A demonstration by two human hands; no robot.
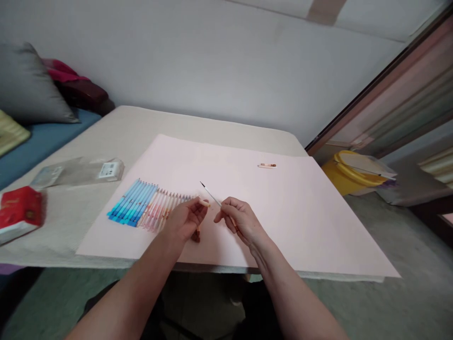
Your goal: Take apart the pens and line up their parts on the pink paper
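In my right hand (239,217) is a slim white pen (212,193), closed between the fingers, its dark tip pointing up and left. My left hand (189,217) pinches a short cream piece (204,203) that looks like a pen cap. The two hands are apart, above the pink sheet. Below my left palm a small brown-ended object (196,234) shows, partly hidden. Left of that hand lies a row of pens: blue ones (133,202) at the far left, then pale pink ones (159,208), tips away from me. My left hand covers the row's right end.
A large pink sheet (300,212) covers much of the cloth-covered table (212,122). Another brown and cream pen (267,165) lies at the back right. Clear plastic packaging (79,171) and a red pack (21,208) lie left. A yellow bucket (339,174) stands beyond the right edge.
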